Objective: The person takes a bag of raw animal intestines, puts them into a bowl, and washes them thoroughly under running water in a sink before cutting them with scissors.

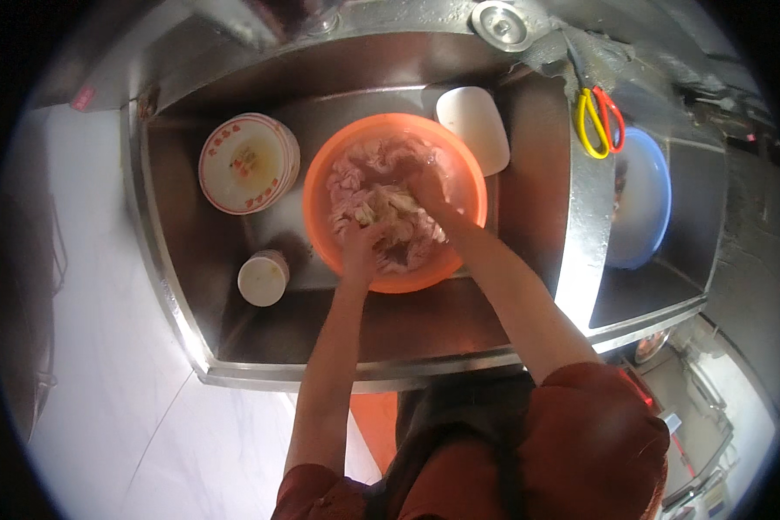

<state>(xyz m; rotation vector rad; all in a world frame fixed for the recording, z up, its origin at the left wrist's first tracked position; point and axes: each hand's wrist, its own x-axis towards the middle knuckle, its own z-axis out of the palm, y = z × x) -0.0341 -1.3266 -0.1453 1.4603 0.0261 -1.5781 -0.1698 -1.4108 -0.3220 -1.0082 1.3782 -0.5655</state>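
An orange plastic basin (pixel 474 185) stands in the stainless steel sink before me. Pale pink, folded soft pieces (pixel 390 208) lie in cloudy water inside it; whether they are meat or cloth I cannot tell. At the basin's near left, my left hand (pixel 363 246) reaches in, its fingers touching the soft mass. My right hand (pixel 431 187) dips into the water on the right side, beside the same pieces. The water and the folds hide the fingertips of the right hand, and neither grip shows clearly.
Left of the basin are stacked patterned bowls (pixel 250 166) and a white cup (pixel 262 281). A white rectangular dish (pixel 478 130) leans behind it. Scissors with yellow and red handles (pixel 597 123) rest on the divider (pixel 575 260). A blue basin (pixel 643 214) occupies the right sink.
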